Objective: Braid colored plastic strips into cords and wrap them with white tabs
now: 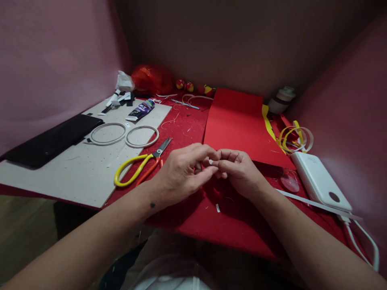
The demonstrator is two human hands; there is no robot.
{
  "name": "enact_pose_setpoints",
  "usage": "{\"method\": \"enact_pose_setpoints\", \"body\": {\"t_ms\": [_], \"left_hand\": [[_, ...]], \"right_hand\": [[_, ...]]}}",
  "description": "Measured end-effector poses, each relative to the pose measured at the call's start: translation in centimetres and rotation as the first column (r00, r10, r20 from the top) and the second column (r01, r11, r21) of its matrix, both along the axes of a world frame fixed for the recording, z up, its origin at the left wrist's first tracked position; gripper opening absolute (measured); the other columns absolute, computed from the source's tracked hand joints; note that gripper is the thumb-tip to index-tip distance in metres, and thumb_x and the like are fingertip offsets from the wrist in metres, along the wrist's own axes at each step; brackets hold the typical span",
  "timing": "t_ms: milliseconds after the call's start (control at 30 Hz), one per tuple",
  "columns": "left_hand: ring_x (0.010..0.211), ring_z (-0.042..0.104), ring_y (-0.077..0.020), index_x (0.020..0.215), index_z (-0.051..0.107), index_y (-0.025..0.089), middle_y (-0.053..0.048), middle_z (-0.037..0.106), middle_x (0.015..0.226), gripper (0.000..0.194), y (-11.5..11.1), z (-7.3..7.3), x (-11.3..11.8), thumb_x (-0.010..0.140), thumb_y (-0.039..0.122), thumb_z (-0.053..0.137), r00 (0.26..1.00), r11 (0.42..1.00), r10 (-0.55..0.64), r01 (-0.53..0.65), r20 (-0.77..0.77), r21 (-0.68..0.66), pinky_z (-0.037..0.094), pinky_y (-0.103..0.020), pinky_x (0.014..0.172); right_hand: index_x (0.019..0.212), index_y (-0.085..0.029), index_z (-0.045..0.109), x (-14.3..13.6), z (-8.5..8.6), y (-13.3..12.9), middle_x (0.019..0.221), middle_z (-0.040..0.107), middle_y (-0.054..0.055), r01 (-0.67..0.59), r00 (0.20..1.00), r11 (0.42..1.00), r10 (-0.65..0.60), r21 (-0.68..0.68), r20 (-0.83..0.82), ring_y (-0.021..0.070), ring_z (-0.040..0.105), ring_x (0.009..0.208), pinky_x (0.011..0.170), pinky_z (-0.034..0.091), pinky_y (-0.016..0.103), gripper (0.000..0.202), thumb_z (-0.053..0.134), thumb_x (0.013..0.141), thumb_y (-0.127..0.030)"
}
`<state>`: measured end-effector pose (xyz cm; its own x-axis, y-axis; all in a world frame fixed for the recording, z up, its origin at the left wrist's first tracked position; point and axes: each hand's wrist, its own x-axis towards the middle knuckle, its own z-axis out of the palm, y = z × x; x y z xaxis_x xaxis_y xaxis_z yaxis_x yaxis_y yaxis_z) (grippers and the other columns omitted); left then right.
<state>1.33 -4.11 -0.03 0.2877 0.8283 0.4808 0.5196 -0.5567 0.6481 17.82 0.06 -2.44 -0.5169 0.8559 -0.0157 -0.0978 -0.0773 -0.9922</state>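
My left hand (187,167) and my right hand (238,167) meet over the red cloth, fingertips touching. Both are closed in a pinch around a tiny white piece (211,162), mostly covered by the fingers. A small white scrap (218,208) lies on the cloth below them. Just left of my left hand are scissors (133,171) with one yellow and one orange handle, their blades slightly apart and pointing away. Behind my right hand lies a large red sheet (237,125).
On the left, a grey board (90,181) bears two rings (108,141), a black case (51,141) and a purple tube (141,110). A white power bank (322,181) with a cable, yellow strips (298,133) and a jar (281,100) stand at the right.
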Motion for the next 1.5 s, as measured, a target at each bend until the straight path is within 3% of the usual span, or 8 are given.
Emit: {"method": "enact_pose_setpoints", "body": {"t_ms": [100, 300, 567, 667, 833, 933, 1233, 1500], "left_hand": [[0.068, 0.054, -0.0084, 0.082, 0.061, 0.013, -0.001, 0.061, 0.076, 0.006, 0.2, -0.2, 0.2, 0.08, 0.012, 0.055, 0.997, 0.999, 0.016, -0.014, -0.071, 0.035, 0.042, -0.019, 0.063], [0.062, 0.054, -0.0076, 0.079, 0.059, 0.014, 0.0, 0.062, 0.07, 0.008, 0.4, -0.2, 0.2, 0.082, 0.012, 0.052, 0.994, 0.995, 0.095, -0.097, -0.06, -0.026, 0.04, -0.018, 0.06], [0.061, 0.052, -0.0063, 0.079, 0.059, 0.014, 0.002, 0.061, 0.07, 0.01, 0.4, -0.4, 0.1, 0.08, 0.008, 0.051, 0.994, 0.996, 0.084, -0.086, -0.062, -0.031, 0.039, -0.016, 0.058], [0.059, 0.053, -0.0063, 0.079, 0.061, 0.014, 0.001, 0.061, 0.067, 0.01, 0.5, -0.1, -0.1, 0.081, 0.011, 0.051, 0.997, 0.987, 0.074, -0.078, -0.036, -0.143, 0.04, -0.016, 0.057], [0.042, 0.049, -0.0063, 0.08, 0.06, 0.015, 0.004, 0.056, 0.049, 0.009, 0.6, 0.6, -0.2, 0.081, 0.018, 0.051, 0.995, 0.872, 0.079, -0.041, 0.059, -0.488, 0.038, -0.015, 0.042], [0.036, 0.046, -0.0063, 0.08, 0.058, 0.015, 0.003, 0.058, 0.049, 0.007, 0.6, 0.9, -0.2, 0.081, 0.016, 0.051, 0.986, 0.789, 0.104, -0.002, 0.131, -0.615, 0.036, -0.015, 0.036], [0.034, 0.047, -0.0055, 0.078, 0.055, 0.015, 0.003, 0.06, 0.05, 0.004, 0.7, 1.0, -0.3, 0.08, 0.013, 0.052, 0.968, 0.723, 0.103, 0.086, 0.23, -0.686, 0.036, -0.015, 0.036], [0.037, 0.048, -0.0072, 0.088, 0.056, 0.016, 0.002, 0.059, 0.052, 0.015, 0.8, 1.0, -0.8, 0.082, 0.029, 0.053, 0.969, 0.701, 0.047, 0.142, 0.243, -0.699, 0.035, -0.016, 0.035]], "right_hand": [[0.065, -0.015, 0.058, 0.0, 0.0, 0.1, 0.05, 0.05, -0.004, 0.003, 1.0, 1.0, -0.003, -0.004, 0.002, 0.0057, 0.037, 0.045, 0.046, 0.026, 0.021, 0.005, 0.06, 0.069, -0.016], [0.067, -0.015, 0.059, 0.0, 0.3, -0.1, 0.049, 0.05, -0.004, -0.007, 1.0, 1.0, 0.007, -0.017, -0.001, 0.0055, 0.036, 0.044, 0.045, 0.027, 0.021, 0.007, 0.063, 0.07, -0.02], [0.067, -0.015, 0.059, -0.1, 0.3, -0.1, 0.05, 0.051, -0.004, -0.006, 1.0, 1.0, 0.006, -0.022, 0.004, 0.0054, 0.037, 0.045, 0.046, 0.028, 0.021, 0.006, 0.063, 0.069, -0.019], [0.068, -0.014, 0.06, 0.0, 0.2, 0.0, 0.05, 0.051, -0.004, -0.014, 1.0, 1.0, 0.014, -0.017, 0.015, 0.0053, 0.037, 0.044, 0.046, 0.028, 0.021, 0.005, 0.063, 0.07, -0.018], [0.069, -0.014, 0.061, 0.2, 0.1, -0.1, 0.049, 0.05, -0.005, -0.041, 0.998, 0.999, 0.041, 0.006, 0.047, 0.0055, 0.039, 0.045, 0.046, 0.027, 0.021, 0.006, 0.063, 0.071, -0.018], [0.07, -0.013, 0.061, 0.3, 0.2, -0.2, 0.049, 0.049, -0.005, -0.055, 0.997, 0.998, 0.054, 0.015, 0.062, 0.0056, 0.039, 0.046, 0.047, 0.027, 0.022, 0.007, 0.064, 0.072, -0.019], [0.069, -0.013, 0.06, 0.2, 0.6, -0.3, 0.05, 0.049, -0.005, -0.06, 0.995, 0.998, 0.057, 0.027, 0.087, 0.0058, 0.039, 0.046, 0.047, 0.027, 0.022, 0.007, 0.063, 0.071, -0.019], [0.069, -0.014, 0.061, 0.2, 0.6, -0.3, 0.05, 0.048, -0.005, -0.046, 0.998, 0.998, 0.044, 0.031, 0.05, 0.0062, 0.037, 0.046, 0.047, 0.027, 0.022, 0.008, 0.064, 0.07, -0.021]]}}
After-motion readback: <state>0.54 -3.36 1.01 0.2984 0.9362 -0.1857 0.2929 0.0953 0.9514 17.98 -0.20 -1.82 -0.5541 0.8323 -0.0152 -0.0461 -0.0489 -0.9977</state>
